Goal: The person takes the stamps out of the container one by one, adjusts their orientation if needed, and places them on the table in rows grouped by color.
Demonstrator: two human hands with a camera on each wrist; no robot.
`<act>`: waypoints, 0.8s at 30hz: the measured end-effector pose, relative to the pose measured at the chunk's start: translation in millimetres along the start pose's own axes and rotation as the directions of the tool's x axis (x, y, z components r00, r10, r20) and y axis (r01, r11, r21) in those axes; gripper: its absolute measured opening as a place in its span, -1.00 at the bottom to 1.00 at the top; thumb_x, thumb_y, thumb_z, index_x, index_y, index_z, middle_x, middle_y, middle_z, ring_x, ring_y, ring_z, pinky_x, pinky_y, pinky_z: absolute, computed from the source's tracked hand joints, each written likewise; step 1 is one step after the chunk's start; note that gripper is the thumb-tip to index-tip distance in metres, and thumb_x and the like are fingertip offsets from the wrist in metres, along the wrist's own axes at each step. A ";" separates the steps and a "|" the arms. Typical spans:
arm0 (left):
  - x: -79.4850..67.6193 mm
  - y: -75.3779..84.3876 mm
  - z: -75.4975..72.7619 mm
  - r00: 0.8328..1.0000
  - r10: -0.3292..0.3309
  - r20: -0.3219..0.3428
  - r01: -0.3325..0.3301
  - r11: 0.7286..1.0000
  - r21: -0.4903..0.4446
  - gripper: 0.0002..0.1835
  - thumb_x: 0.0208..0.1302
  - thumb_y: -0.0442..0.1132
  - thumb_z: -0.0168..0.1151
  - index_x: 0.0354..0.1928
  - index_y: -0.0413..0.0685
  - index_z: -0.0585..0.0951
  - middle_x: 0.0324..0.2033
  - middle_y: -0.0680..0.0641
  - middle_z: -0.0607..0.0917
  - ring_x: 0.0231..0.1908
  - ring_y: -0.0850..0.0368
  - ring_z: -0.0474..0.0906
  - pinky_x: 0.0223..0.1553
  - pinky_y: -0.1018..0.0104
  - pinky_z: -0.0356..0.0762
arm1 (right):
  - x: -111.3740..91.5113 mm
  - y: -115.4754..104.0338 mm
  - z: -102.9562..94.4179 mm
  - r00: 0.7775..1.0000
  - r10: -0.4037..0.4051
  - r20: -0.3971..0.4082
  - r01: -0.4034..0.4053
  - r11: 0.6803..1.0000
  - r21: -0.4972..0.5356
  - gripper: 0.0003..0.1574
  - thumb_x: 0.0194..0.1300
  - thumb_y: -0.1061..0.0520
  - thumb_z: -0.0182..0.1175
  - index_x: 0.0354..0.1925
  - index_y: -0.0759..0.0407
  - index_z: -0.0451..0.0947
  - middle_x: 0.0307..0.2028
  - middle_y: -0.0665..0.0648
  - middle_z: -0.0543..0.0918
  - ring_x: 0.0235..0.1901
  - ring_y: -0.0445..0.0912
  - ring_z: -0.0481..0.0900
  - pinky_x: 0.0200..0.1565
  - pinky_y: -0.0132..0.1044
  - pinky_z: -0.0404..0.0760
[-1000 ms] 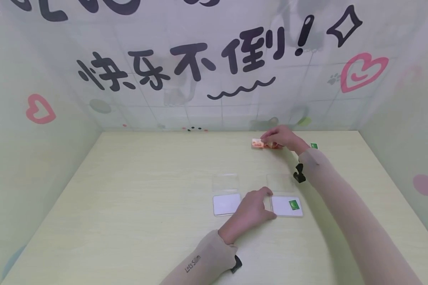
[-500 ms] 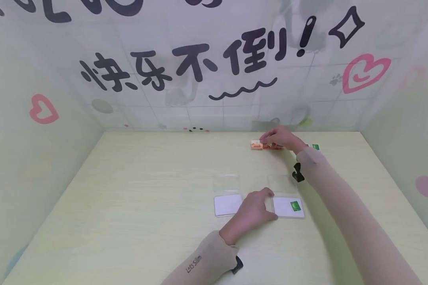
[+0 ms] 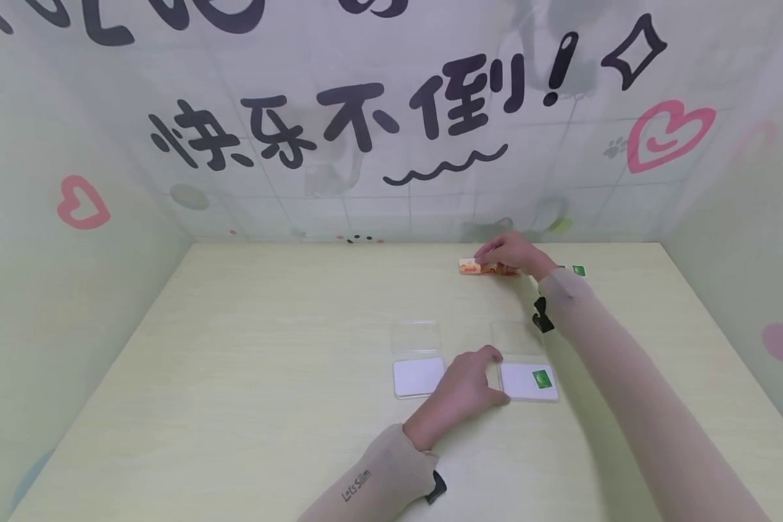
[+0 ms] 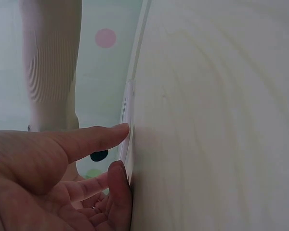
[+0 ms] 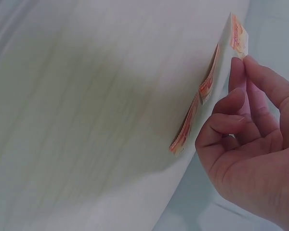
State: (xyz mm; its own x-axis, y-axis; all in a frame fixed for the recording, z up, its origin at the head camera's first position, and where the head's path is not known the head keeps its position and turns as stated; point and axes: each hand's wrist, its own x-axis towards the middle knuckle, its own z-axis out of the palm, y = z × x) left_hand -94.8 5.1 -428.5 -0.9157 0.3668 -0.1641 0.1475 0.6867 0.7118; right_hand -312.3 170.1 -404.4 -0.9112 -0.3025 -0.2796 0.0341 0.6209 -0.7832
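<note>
pinching an orange stamp [image 5: 239, 37] with the fingers of the right hand [image 3: 514, 252], near the far edge of the counter [image 3: 235, 377], beside more orange stamps [image 5: 185, 132]; apparently gripping the left end of a clear case [image 3: 530, 399] with the left hand [image 3: 460, 384].

Orange-and-white stamps [image 5: 239, 36], green stamps [image 3: 542, 379], white cards [image 3: 417, 377], pale wood-grained table [image 3: 254, 326], beige sleeves [image 3: 626, 362], black lettering [image 3: 350, 94]
</note>
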 end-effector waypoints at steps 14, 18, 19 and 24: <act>1.1 -1.6 2.0 1.000 -0.003 0.000 0.003 1.000 -0.006 -0.39 0.11 -0.29 0.63 0.21 -0.11 0.61 -0.11 -0.12 0.74 -0.21 0.11 0.54 -0.04 0.25 0.57 | 8.9 6.4 3.6 1.000 0.007 -0.007 -0.007 1.000 0.003 -0.62 0.48 0.14 0.33 0.09 0.42 0.70 -0.31 -0.02 0.73 -0.59 -0.19 0.26 -0.43 -0.30 0.30; 0.8 -1.4 1.9 1.000 -0.002 0.001 0.002 1.000 -0.010 -0.39 0.11 -0.30 0.63 0.21 -0.12 0.61 -0.13 -0.11 0.74 -0.24 0.13 0.51 -0.07 0.26 0.56 | 13.6 9.4 3.7 1.000 0.016 -0.017 -0.016 1.000 -0.002 -0.63 0.48 0.15 0.34 0.09 0.40 0.71 -0.30 -0.02 0.74 -0.59 -0.18 0.26 -0.43 -0.30 0.30; 0.6 -1.3 1.7 1.000 -0.003 0.002 0.003 1.000 -0.012 -0.39 0.11 -0.30 0.63 0.22 -0.12 0.61 -0.13 -0.11 0.74 -0.26 0.13 0.50 -0.08 0.26 0.55 | 15.0 9.9 3.9 1.000 0.019 -0.020 -0.019 1.000 -0.003 -0.64 0.47 0.15 0.34 0.09 0.40 0.71 -0.31 -0.01 0.74 -0.59 -0.18 0.26 -0.43 -0.30 0.30; 0.3 -1.3 1.8 1.000 -0.004 -0.001 0.004 1.000 -0.017 -0.39 0.10 -0.30 0.63 0.22 -0.12 0.61 -0.16 -0.11 0.73 -0.29 0.15 0.48 -0.10 0.26 0.55 | 17.7 10.3 5.5 1.000 0.014 -0.023 -0.015 1.000 -0.019 -0.63 0.47 0.15 0.34 0.09 0.41 0.71 -0.25 0.07 0.76 -0.58 -0.17 0.25 -0.41 -0.29 0.31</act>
State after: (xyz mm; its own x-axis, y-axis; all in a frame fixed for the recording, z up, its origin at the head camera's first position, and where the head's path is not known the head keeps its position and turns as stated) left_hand -94.6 5.5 -430.6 -0.9166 0.3635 -0.1665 0.1374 0.6775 0.7226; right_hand -325.8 167.2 -420.5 -0.9200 -0.2767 -0.2776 0.0397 0.6388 -0.7683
